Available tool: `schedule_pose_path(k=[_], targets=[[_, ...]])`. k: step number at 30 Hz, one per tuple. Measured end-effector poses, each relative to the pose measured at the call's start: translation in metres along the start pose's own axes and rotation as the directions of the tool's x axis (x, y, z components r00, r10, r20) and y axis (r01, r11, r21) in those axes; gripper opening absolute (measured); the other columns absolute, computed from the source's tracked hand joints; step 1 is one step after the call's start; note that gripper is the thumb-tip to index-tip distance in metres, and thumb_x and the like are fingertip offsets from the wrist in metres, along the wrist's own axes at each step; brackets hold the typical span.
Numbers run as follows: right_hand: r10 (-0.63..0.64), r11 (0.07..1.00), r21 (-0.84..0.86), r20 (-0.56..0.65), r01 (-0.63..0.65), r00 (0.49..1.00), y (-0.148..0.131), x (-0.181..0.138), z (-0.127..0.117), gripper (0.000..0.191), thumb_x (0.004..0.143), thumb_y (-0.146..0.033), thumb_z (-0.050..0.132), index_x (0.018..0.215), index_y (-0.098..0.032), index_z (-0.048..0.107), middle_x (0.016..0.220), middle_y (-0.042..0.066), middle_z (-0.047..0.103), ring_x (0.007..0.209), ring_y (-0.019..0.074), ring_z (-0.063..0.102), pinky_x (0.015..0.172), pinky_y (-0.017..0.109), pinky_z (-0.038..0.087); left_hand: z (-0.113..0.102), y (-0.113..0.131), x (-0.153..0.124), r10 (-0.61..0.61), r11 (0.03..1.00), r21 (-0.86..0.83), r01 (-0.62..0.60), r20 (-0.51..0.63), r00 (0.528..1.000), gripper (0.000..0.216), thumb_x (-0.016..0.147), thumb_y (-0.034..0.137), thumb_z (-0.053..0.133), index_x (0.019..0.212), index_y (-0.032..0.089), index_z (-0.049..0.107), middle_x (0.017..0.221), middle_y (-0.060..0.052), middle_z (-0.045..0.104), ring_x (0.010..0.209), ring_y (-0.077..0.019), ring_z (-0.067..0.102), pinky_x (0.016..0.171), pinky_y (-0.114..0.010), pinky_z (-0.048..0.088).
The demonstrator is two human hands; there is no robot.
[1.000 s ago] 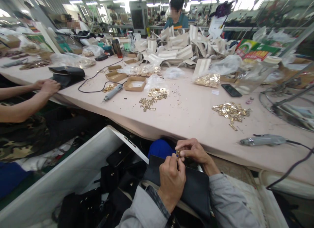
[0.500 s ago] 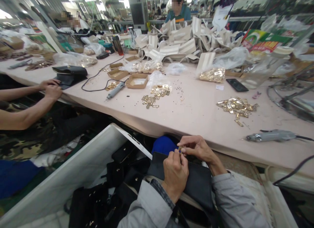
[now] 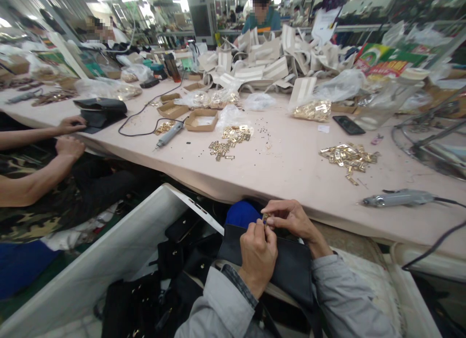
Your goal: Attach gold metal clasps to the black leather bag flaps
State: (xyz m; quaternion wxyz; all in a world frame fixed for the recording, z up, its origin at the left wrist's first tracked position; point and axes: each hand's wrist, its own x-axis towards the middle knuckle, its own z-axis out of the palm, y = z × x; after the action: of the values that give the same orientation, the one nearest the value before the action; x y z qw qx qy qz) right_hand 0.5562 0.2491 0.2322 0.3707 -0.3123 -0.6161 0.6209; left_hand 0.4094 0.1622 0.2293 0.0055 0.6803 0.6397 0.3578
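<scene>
A black handbag (image 3: 293, 267) lies across my lap, its upper part under my hands. My left hand (image 3: 258, 255) is closed over the bag, its fingertips pinched together at a small gold metal fitting (image 3: 266, 216). From the far side my right hand (image 3: 291, 220) meets it, thumb and forefinger pinching the same fitting near the bag's upper edge. My fingers cover much of the fitting, so its exact shape is hidden. To the left stands a white bin (image 3: 120, 253) holding several black bags (image 3: 133, 299) with gold fittings.
On the table (image 3: 284, 177) lie gold-plate piles (image 3: 349, 156), (image 3: 229, 140), a grey electric screwdriver (image 3: 400, 198), another screwdriver (image 3: 169, 135), a phone (image 3: 348, 125) and a cardboard tray (image 3: 201, 120). At left, a co-worker's hands (image 3: 71, 134) are near a black bag (image 3: 102, 112).
My fingers have shifted slightly around the gold fitting, still pinched together. The co-worker's nearer hand has drawn back from the black bag on the table. The view has shifted a little.
</scene>
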Motion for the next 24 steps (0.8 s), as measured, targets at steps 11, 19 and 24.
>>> schedule_pose_path(k=[11, 19, 24], targets=[[0.018, 0.998, 0.065, 0.028, -0.02, 0.999, -0.0024, 0.0008, 0.0006, 0.03, 0.079, -0.029, 0.086, 0.108, -0.021, 0.081, 0.087, 0.003, 0.069, 0.072, 0.0138, 0.062, 0.061, 0.024, 0.047, -0.0034, -0.0004, 0.0003, 0.014, 1.0, -0.007, -0.014, -0.015, 1.0, 0.012, 0.09, 0.008, 0.059, 0.093, 0.012, 0.07, 0.072, -0.008, 0.069, 0.061, -0.0211, 0.065, 0.055, -0.032, 0.047], [0.018, 0.992, 0.125, 0.056, -0.025, 0.998, -0.0026, 0.0012, -0.0008, 0.027, 0.077, -0.026, 0.087, 0.103, -0.018, 0.08, 0.086, 0.004, 0.071, 0.067, 0.014, 0.065, 0.062, 0.025, 0.053, -0.0026, 0.0, -0.0005, 0.028, 0.999, -0.024, -0.028, -0.002, 1.0, 0.011, 0.089, 0.007, 0.059, 0.091, 0.012, 0.069, 0.072, -0.008, 0.069, 0.061, -0.0212, 0.065, 0.056, -0.032, 0.046], [0.001, 0.989, 0.149, 0.06, -0.009, 0.998, -0.0003, 0.002, -0.0015, 0.026, 0.077, -0.024, 0.087, 0.102, -0.018, 0.08, 0.085, 0.004, 0.071, 0.067, 0.0141, 0.066, 0.062, 0.025, 0.053, 0.0, -0.0002, -0.0003, 0.026, 1.0, -0.011, -0.026, -0.006, 1.0, 0.012, 0.089, 0.006, 0.059, 0.089, 0.013, 0.069, 0.071, -0.007, 0.068, 0.062, -0.0209, 0.065, 0.056, -0.031, 0.046]])
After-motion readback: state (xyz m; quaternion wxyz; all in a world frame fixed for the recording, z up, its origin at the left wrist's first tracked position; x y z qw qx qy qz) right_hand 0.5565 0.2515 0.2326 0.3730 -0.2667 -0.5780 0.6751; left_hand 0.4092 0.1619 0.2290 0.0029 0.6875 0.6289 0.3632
